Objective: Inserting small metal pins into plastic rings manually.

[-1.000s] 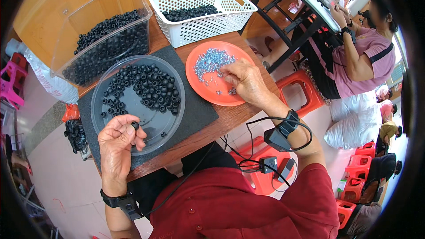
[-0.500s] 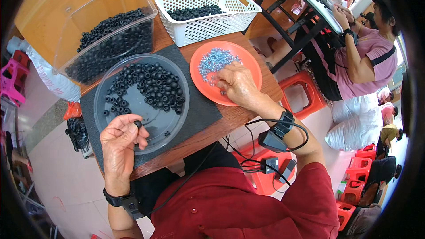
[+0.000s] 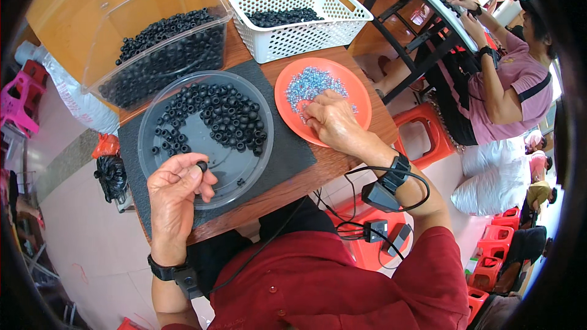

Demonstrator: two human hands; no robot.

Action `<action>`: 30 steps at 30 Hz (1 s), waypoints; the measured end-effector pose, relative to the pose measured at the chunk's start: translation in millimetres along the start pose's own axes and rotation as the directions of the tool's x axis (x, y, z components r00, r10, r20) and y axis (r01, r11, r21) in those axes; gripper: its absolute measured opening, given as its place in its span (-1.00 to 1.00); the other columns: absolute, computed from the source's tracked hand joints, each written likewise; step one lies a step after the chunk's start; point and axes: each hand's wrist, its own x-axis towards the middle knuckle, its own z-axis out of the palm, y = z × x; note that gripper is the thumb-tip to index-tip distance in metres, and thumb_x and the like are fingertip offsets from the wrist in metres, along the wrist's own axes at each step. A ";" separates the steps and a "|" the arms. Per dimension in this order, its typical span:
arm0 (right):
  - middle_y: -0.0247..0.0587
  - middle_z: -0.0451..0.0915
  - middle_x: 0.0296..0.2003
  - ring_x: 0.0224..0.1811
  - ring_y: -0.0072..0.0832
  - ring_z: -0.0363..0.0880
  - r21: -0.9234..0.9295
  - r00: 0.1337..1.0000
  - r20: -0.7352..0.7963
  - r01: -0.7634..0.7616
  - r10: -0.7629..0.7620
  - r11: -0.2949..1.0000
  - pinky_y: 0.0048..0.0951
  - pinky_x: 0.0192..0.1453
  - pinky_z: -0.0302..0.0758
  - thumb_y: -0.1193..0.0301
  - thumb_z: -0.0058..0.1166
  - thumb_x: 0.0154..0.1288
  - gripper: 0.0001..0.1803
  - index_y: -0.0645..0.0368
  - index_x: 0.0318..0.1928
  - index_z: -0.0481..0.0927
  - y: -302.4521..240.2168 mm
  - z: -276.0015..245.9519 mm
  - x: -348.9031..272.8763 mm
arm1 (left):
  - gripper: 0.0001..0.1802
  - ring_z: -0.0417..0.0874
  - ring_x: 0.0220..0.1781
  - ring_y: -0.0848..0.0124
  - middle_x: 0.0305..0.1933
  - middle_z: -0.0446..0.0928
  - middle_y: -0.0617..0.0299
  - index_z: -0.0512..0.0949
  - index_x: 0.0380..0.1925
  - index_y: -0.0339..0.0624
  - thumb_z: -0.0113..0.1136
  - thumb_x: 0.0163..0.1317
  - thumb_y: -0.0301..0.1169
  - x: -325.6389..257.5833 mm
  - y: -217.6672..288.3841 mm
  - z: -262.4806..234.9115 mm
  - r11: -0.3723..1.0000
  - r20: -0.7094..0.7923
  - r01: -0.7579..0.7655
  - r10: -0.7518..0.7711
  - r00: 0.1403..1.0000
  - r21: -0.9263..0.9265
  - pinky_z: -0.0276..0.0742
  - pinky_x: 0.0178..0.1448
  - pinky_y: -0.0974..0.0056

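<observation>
Between thumb and forefinger, my left hand point(image 3: 177, 186) pinches a small black ring-shaped piece point(image 3: 201, 165). It is held over the near left rim of a round clear tub point(image 3: 239, 190), in which many loose black pieces point(image 3: 235, 116) like it lie. My right hand point(image 3: 335, 121) reaches into an orange plate point(image 3: 361, 88), its fingers bent down and pressed together at the near side of a pile of small shiny bluish beads point(image 3: 312, 82). Whatever sits between those fingertips is hidden.
A clear rectangular bin point(image 3: 165, 55) of black pieces and a white perforated basket point(image 3: 299, 46) stand behind. A dark mat point(image 3: 293, 156) lies under the tub on the wooden table point(image 3: 244, 223). At right, another person point(image 3: 513, 85) works at a table. Red stools point(image 3: 428, 128) stand nearby.
The whole view has shifted slightly, moving the table's things to the right. My right fingers remain at the beads, and my left hand keeps its black piece. The other person's hands have moved.
</observation>
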 end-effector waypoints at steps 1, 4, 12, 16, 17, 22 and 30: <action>-0.14 0.51 -0.51 -0.36 -0.22 0.43 0.023 1.000 -0.006 0.014 -0.014 1.000 -0.26 -0.30 0.39 0.57 0.21 -0.09 -0.86 0.25 -0.41 0.59 -1.8 -1.7 1.3 | -0.79 0.56 -0.56 0.46 -0.45 0.60 0.05 0.54 -0.20 -0.42 0.16 0.20 -0.49 -0.2 -0.2 0.1 1.000 -0.007 0.001 -0.002 1.000 -0.010 0.42 -0.45 0.43; -0.11 0.51 -0.50 -0.36 -0.18 0.43 0.094 1.000 -0.006 0.017 -0.016 0.995 -0.22 -0.26 0.37 0.57 0.15 -0.06 -0.91 0.25 -0.45 0.58 -5.1 -4.7 2.9 | -0.78 0.56 -0.56 0.45 -0.45 0.60 0.04 0.54 -0.20 -0.42 0.16 0.20 -0.49 0.2 -1.7 -1.2 1.000 -0.002 0.005 -0.005 1.000 -0.006 0.42 -0.45 0.43; -0.13 0.51 -0.48 -0.33 -0.20 0.44 0.205 1.000 0.009 -0.026 0.025 0.978 -0.24 -0.26 0.40 0.57 0.21 -0.04 -0.88 0.24 -0.43 0.55 -7.7 -6.2 1.3 | -0.78 0.56 -0.57 0.45 -0.45 0.60 0.03 0.54 -0.20 -0.43 0.16 0.21 -0.49 0.4 -2.0 -0.8 1.000 0.001 0.014 -0.014 1.000 -0.012 0.42 -0.46 0.44; -0.08 0.51 -0.51 -0.35 -0.15 0.44 0.101 1.000 -0.004 -0.026 0.026 0.995 -0.22 -0.25 0.39 0.61 0.14 -0.07 -0.91 0.24 -0.46 0.54 -6.9 -0.8 1.5 | -0.78 0.56 -0.57 0.45 -0.45 0.60 0.03 0.54 -0.20 -0.42 0.16 0.21 -0.48 0.5 -1.9 -0.8 1.000 -0.001 0.018 -0.018 1.000 -0.014 0.42 -0.46 0.44; -0.03 0.50 -0.53 -0.37 -0.11 0.44 0.080 1.000 -0.004 -0.012 0.012 0.997 -0.21 -0.23 0.37 0.63 0.07 -0.07 -0.93 0.26 -0.48 0.53 -7.0 -0.5 1.9 | -0.78 0.56 -0.57 0.45 -0.45 0.60 0.03 0.54 -0.20 -0.42 0.16 0.21 -0.48 0.6 -1.6 -0.7 1.000 -0.001 0.018 -0.018 1.000 -0.014 0.42 -0.46 0.44; -0.02 0.50 -0.51 -0.35 -0.11 0.43 0.023 0.999 0.002 0.041 -0.041 0.999 -0.17 -0.23 0.36 0.63 0.07 -0.06 -0.94 0.27 -0.49 0.51 -6.8 0.1 3.6 | -0.79 0.57 -0.55 0.46 -0.44 0.61 0.04 0.54 -0.21 -0.42 0.17 0.20 -0.48 -0.1 -0.3 -0.5 1.000 0.001 0.005 -0.005 1.000 0.003 0.42 -0.46 0.45; -0.08 0.48 -0.51 -0.38 -0.15 0.45 0.233 0.984 -0.175 0.004 0.038 0.973 -0.19 -0.29 0.37 0.62 0.11 -0.01 -0.91 0.26 -0.45 0.47 -37.6 -24.0 5.5 | -0.78 0.60 -0.48 0.45 -0.37 0.61 0.04 0.54 -0.18 -0.40 0.19 0.20 -0.49 -3.2 -0.4 5.8 1.000 -0.027 -0.010 0.010 1.000 -0.007 0.46 -0.41 0.43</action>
